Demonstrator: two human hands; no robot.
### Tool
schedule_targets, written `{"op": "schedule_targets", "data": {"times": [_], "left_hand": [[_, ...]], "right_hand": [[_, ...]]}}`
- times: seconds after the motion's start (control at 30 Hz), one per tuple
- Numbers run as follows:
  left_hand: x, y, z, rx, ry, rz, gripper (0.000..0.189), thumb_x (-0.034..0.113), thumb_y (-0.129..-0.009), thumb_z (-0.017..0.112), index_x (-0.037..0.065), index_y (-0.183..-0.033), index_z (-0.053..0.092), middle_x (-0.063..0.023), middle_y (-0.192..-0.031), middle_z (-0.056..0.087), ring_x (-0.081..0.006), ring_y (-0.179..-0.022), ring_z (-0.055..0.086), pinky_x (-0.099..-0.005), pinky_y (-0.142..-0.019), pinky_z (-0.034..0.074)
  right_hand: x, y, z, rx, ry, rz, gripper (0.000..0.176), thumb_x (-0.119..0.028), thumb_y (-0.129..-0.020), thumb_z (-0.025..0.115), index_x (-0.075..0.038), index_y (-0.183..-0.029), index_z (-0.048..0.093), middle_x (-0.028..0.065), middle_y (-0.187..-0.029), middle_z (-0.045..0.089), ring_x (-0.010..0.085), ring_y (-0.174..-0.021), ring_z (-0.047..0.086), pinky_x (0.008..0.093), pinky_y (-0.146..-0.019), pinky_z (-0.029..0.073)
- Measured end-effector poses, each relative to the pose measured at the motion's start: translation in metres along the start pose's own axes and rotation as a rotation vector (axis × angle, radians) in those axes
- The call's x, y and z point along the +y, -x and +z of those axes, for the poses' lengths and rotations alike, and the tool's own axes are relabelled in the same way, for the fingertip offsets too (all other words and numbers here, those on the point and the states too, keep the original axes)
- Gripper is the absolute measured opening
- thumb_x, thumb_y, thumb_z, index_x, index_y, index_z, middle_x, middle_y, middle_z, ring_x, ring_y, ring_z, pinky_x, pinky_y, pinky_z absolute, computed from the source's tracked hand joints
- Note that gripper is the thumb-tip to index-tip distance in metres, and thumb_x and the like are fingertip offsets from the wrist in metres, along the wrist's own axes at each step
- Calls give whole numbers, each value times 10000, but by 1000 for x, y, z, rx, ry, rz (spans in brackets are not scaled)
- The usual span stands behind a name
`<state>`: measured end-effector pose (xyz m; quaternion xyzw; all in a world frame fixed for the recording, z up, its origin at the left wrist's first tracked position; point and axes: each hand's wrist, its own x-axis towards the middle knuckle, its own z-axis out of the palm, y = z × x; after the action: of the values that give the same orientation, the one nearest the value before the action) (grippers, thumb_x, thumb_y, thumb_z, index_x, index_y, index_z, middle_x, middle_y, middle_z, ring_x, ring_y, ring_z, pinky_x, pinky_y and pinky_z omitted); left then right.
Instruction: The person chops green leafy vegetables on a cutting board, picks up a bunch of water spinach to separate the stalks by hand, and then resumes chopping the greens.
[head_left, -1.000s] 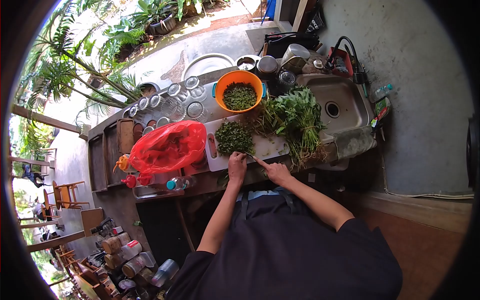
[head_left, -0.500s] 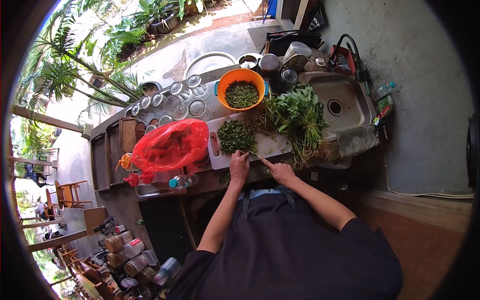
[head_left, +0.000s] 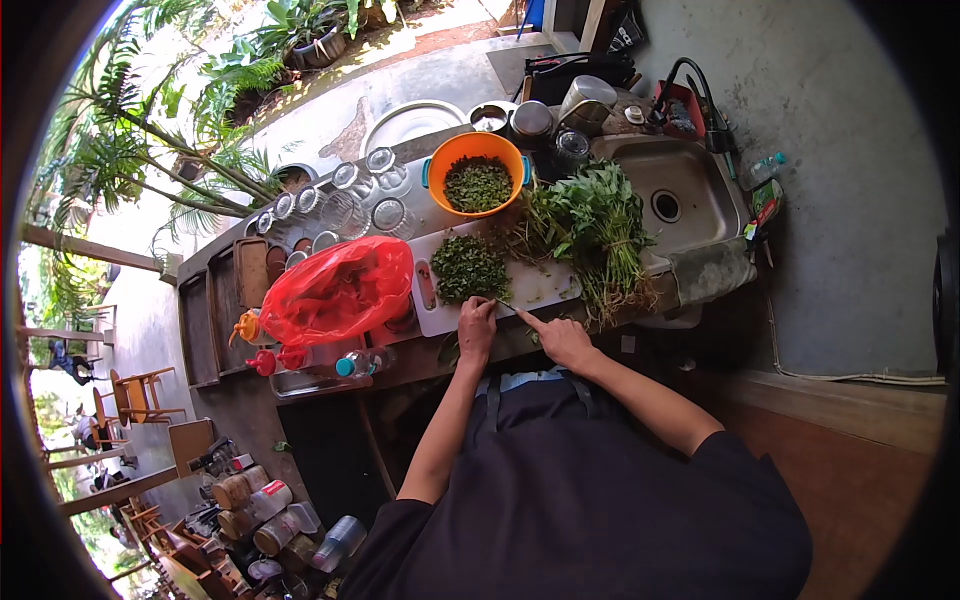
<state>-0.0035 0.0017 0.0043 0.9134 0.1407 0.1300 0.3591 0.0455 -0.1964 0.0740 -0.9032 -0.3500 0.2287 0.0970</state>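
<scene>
My right hand [head_left: 565, 341] is closed on a knife, its index finger stretched along it. The thin blade [head_left: 507, 306] points left over the front edge of a white cutting board [head_left: 432, 318]. Close to the blade's tip, my left hand [head_left: 477, 318] has its fingers pinched together; whatever is between them is hidden. Just beyond that hand, a heap of chopped greens [head_left: 468, 268] lies on the board. A large bunch of leafy stems with roots [head_left: 612, 235] rests across the board's right end.
An orange basin [head_left: 478, 208] with chopped greens stands behind the board. To its left are a red plastic bag [head_left: 335, 292], several glass jars [head_left: 392, 215] and a bottle with a turquoise cap [head_left: 362, 364]. On the right, a metal sink [head_left: 705, 225] has a cloth [head_left: 712, 272] over its front edge.
The whole view has shifted slightly. My right index finger lies straighter along the knife, and both hands stay near the board's front edge.
</scene>
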Motion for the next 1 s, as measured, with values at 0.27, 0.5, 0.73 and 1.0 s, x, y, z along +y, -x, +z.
{"op": "schedule_targets", "data": {"times": [0.27, 0.5, 0.73, 1.0], "left_hand": [[-2, 1, 3, 15, 1, -18, 163, 43, -834, 693, 26, -984, 754, -125, -976, 650, -313, -961, 625, -410, -845, 513], [-3, 1, 2, 5, 5, -20, 164, 42, -833, 692, 23, -984, 753, -125, -986, 655, -312, -973, 626, -407, -855, 514], [-4, 0, 3, 21, 2, -15, 159, 48, -832, 695, 29, -978, 755, -122, -973, 661, -311, -968, 628, -410, -860, 512], [-5, 2, 1, 18, 15, -2, 146, 71, -838, 706, 28, -969, 753, -122, -972, 665, -310, -955, 636, -406, -842, 515]], "right_hand": [[-4, -9, 1, -66, 28, 11, 739, -97, -901, 487, -355, -1560, 273, 220, -800, 693, 391, -748, 696, 539, -732, 556], [8, -16, 30, -47, -46, 19, 829, -85, -885, 477, -440, -1566, 162, 226, -802, 682, 427, -757, 684, 557, -731, 552], [17, -8, 35, 21, -4, -25, 846, -77, -882, 483, -441, -1568, 147, 211, -784, 677, 419, -721, 680, 551, -692, 558], [19, -13, 39, 69, -20, -61, 830, -101, -913, 485, -451, -1568, 114, 195, -781, 676, 401, -703, 682, 531, -662, 564]]}}
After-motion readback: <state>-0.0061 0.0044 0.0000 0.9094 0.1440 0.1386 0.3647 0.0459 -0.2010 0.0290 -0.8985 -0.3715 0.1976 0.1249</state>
